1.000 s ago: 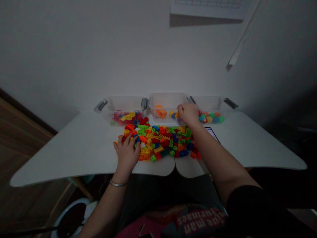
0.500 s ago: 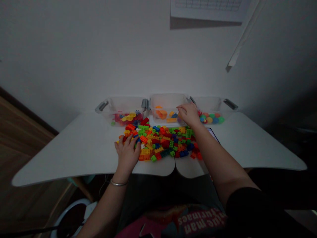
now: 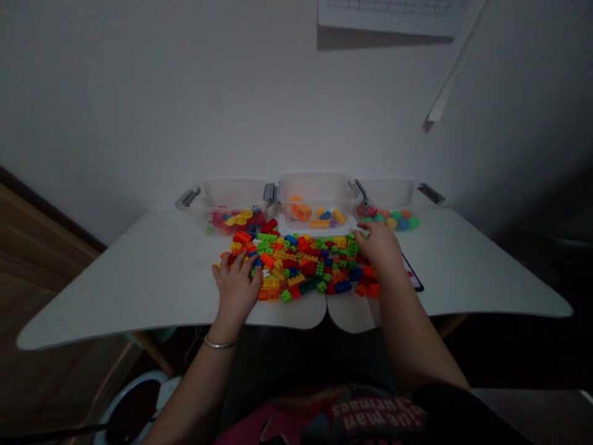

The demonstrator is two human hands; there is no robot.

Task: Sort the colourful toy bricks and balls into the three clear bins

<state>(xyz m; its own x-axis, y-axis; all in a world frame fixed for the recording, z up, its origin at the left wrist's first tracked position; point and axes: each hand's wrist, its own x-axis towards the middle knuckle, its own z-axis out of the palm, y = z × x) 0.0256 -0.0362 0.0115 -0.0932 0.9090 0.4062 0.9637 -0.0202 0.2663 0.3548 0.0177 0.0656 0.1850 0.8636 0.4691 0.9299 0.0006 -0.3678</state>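
While brick pile [image 3: 301, 262] lies between the hands, left hand [image 3: 236, 285] spread on it, right hand [image 3: 380, 246] touching, grip unclear.

The white table [image 3: 139, 278] in front of me has a rounded notch in the middle of its near edge, and a loose pile of bright bricks [image 3: 301, 262] lies spread across its centre. Along the far edge, against the wall, three clear bins stand side by side: the left bin [image 3: 217, 194], the middle bin [image 3: 315, 185] and the right bin [image 3: 393, 191]. A dark flat phone [image 3: 414, 279] lies just right of the pile.
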